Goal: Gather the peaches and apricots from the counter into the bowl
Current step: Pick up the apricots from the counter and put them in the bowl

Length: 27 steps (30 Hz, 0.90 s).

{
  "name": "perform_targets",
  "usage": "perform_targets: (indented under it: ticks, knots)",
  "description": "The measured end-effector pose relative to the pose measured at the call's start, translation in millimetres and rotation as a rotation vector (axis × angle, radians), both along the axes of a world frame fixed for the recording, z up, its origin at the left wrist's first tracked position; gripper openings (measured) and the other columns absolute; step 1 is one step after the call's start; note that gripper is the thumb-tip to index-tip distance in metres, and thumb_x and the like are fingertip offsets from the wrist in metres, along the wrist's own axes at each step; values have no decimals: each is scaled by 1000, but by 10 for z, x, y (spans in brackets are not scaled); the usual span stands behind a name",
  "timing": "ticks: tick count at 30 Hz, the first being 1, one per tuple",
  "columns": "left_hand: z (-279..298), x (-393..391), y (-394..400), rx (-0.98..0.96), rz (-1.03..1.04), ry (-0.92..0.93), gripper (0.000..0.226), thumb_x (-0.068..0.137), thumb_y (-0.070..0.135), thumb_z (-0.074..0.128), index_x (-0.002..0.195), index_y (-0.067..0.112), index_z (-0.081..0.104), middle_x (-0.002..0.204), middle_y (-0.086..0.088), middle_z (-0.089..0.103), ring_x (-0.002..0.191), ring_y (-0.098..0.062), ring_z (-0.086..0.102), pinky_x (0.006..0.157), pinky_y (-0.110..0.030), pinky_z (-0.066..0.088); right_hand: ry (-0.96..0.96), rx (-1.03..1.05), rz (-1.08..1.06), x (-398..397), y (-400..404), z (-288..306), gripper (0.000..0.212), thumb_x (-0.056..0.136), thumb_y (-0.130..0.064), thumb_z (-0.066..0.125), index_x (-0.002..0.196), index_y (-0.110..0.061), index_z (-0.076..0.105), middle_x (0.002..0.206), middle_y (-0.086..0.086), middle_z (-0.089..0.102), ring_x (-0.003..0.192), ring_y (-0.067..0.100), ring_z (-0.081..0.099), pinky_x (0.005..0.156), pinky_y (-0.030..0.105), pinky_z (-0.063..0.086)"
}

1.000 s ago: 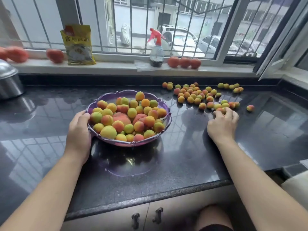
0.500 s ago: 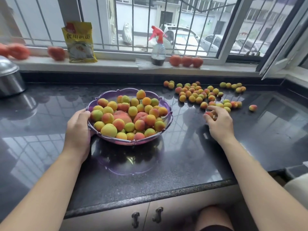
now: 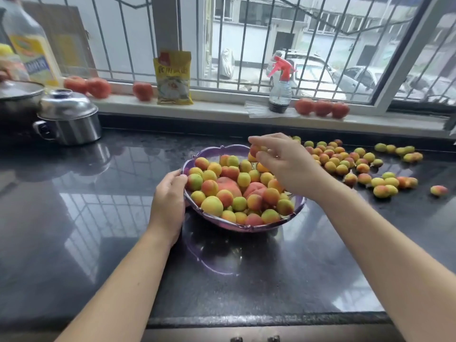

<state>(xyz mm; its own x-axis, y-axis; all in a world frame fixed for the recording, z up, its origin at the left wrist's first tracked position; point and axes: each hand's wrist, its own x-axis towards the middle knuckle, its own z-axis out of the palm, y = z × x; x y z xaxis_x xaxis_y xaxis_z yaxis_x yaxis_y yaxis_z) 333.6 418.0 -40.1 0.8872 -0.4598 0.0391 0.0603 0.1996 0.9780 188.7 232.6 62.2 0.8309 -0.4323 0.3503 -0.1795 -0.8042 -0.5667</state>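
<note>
The left hand [image 3: 170, 203] clasps the left rim of the purple bowl [image 3: 244, 227], which sits heaped with fruit just right of it. Over the bowl's far side, the right hand [image 3: 283, 166] pinches a small apricot [image 3: 254, 151] in its fingertips. Loose apricots [image 3: 355, 166] lie scattered on the dark counter [image 3: 98, 218] further right.

The left hand [image 3: 170, 206] holds the rim of a purple bowl [image 3: 243, 225] heaped with apricots and a few peaches [image 3: 228, 185]. The right hand [image 3: 283, 164] hangs over the bowl's far side, fingertips pinching a small apricot [image 3: 254, 151]. More apricots [image 3: 345, 161] lie scattered on the dark bench [image 3: 98, 218] to the right.
</note>
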Motion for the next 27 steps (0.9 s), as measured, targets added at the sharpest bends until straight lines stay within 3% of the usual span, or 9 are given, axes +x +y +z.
perform_targets:
  ticks: [4, 7, 11, 19, 23, 27]
  knots:
    - [20, 1, 14, 25, -9, -8, 37, 88, 41, 55, 113, 23, 75, 107, -4, 80, 107, -29, 76, 97, -57, 61, 112, -168, 109, 298, 190, -41, 38, 103, -11, 56, 135, -30, 63, 131, -8, 58, 115, 11, 57, 96, 30, 55]
    - [10, 14, 18, 35, -15, -10, 38, 87, 43, 55, 114, 25, 74, 108, -2, 80, 108, -27, 75, 98, -59, 60, 155, -329, 122, 409, 274, -90, 41, 98, -23, 65, 137, -30, 59, 130, -6, 62, 114, 14, 57, 92, 32, 54]
    - [-10, 36, 5, 22, -5, -8, 33, 86, 41, 56, 109, 28, 75, 108, -3, 80, 109, -29, 75, 100, -60, 59, 206, -542, 122, 489, 272, -165, 30, 93, -35, 70, 121, -26, 65, 116, -7, 65, 107, 14, 48, 88, 38, 51]
    - [-37, 46, -5, 14, -21, -20, 40, 85, 47, 55, 114, 28, 74, 110, -2, 80, 110, -28, 75, 99, -59, 60, 200, -578, 118, 539, 268, -178, 25, 95, -35, 68, 119, -26, 66, 112, -8, 66, 103, 13, 48, 83, 34, 50]
    - [-41, 37, -4, 11, -24, -24, 38, 88, 44, 54, 115, 26, 73, 109, -3, 80, 108, -28, 75, 98, -58, 60, 240, -552, 138, 545, 261, -154, 27, 95, -32, 67, 121, -25, 64, 115, -7, 65, 107, 13, 50, 86, 35, 51]
    - [-32, 28, 1, 13, -26, -26, 39, 88, 44, 55, 116, 25, 73, 109, -4, 80, 109, -28, 76, 98, -59, 60, 249, -430, 144, 492, 222, -124, 41, 95, -35, 68, 135, -29, 58, 129, -8, 61, 120, 13, 50, 97, 35, 49]
